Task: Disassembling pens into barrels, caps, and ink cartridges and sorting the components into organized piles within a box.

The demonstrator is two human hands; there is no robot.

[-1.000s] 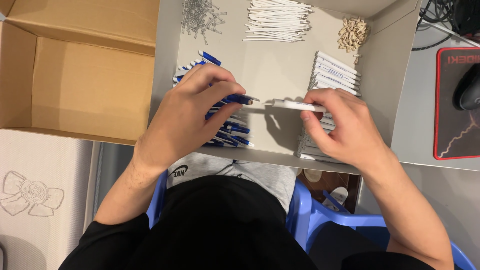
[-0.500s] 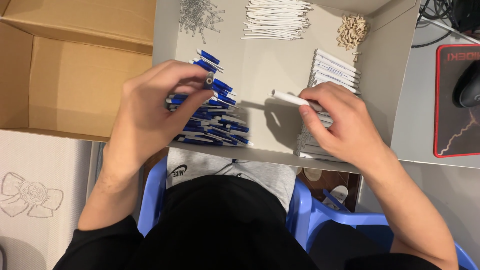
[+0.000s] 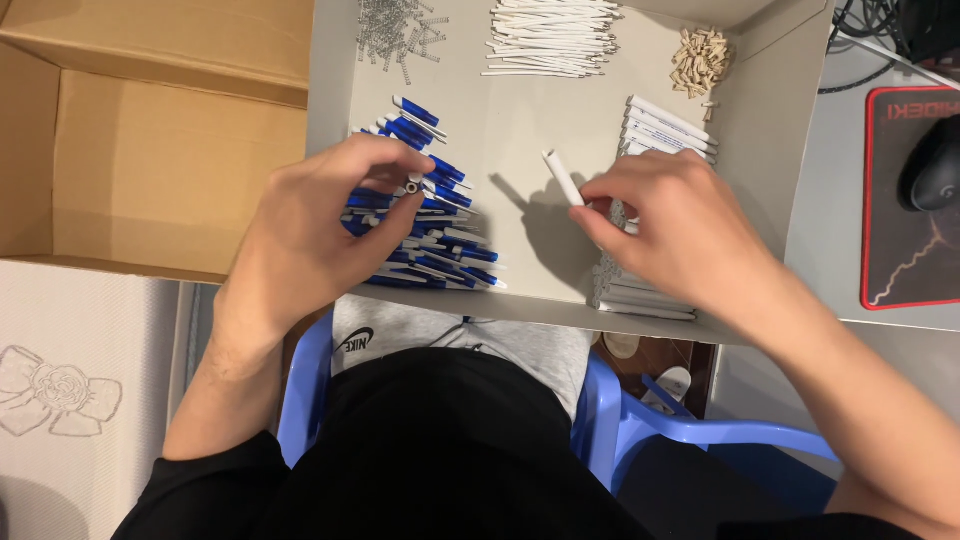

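Left hand (image 3: 320, 225) pinches a blue-and-white plastic pen part (image 3: 412, 186), right hand (image 3: 680, 235) grips a white plastic barrel (image 3: 562, 178); big piles remain unassembled.

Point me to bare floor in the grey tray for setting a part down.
Bare strip down the tray middle, between blue pen pile and white barrel stack, below the white tubes. Left hand covers the blue pile; right hand, holding a white barrel, crowds its edge.

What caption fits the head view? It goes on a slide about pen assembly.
Left hand picks from a pile of blue pen parts while right hand holds a white barrel.
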